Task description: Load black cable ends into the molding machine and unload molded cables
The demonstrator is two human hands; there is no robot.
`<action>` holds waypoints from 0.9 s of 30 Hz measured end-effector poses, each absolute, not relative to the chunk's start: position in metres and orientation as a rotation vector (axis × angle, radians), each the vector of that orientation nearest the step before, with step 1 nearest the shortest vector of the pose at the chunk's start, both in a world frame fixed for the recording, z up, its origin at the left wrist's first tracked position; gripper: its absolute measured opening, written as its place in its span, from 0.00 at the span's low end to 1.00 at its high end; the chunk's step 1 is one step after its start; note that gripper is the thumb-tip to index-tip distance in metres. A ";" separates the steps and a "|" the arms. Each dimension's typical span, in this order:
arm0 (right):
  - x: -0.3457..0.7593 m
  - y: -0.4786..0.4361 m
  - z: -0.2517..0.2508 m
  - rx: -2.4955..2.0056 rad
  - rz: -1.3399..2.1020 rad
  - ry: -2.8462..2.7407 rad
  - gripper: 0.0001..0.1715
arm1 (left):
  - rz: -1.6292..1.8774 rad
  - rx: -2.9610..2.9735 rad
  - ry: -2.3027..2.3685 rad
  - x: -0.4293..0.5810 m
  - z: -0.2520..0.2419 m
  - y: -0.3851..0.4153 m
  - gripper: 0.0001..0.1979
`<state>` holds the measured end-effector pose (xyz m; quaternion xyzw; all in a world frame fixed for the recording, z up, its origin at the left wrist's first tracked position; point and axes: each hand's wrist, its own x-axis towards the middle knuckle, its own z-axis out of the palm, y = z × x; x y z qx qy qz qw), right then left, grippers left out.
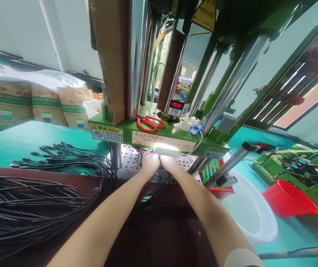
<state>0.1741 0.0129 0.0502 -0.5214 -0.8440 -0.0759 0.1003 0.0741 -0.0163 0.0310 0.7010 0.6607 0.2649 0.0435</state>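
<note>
Both my hands reach under the green press plate, over a perforated metal bed [128,157]. My left hand [150,164] is closed, its knuckles near the small metal parts at the plate's underside. Close beside it, my right hand [170,164] is curled too, washed out by a bright lamp [167,151]. Black cables [162,178] come from between the two hands and hang toward the dark red table edge. Their upper ends and most of my fingertips are hidden or overexposed.
A bundle of black cables [92,167] lies at left across the table [159,237]. Red-handled scissors [150,123] rest on the green press [114,120], among steel columns. A control panel [211,170], white tub [267,218] and red bucket [289,198] stand right; sacks [10,100] stand behind left.
</note>
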 end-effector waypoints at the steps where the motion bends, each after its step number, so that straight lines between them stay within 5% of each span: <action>1: 0.173 0.014 0.051 -1.540 -0.232 -2.506 0.15 | 0.817 2.149 2.016 0.074 0.031 -0.017 0.16; 9: 0.173 0.016 0.047 -1.528 -0.275 -2.563 0.09 | 0.846 2.178 2.021 0.073 0.024 -0.013 0.16; 27: 0.199 0.022 0.034 -1.477 0.136 -2.195 0.18 | 0.859 2.304 2.046 0.075 0.029 -0.012 0.15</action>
